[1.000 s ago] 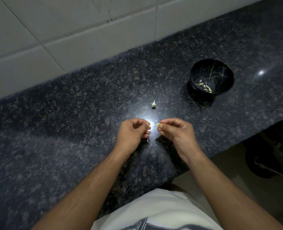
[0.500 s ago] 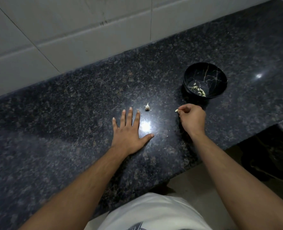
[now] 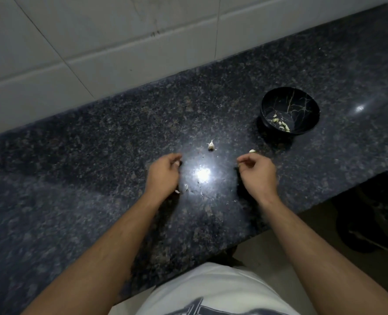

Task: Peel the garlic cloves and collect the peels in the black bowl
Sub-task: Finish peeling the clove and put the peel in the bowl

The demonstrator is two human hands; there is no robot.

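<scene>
My left hand (image 3: 163,173) and right hand (image 3: 257,173) are curled, holding nothing I can see. A peeled garlic clove (image 3: 252,151) lies near the black bowl (image 3: 268,103).

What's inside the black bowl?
The black bowl holds a few small pale garlic bits near its front wall. Its near rim hides the lowest part.

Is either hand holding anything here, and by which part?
Cannot be told: both the left hand and right hand have curled fingers, blurred, with nothing clearly held.
</scene>
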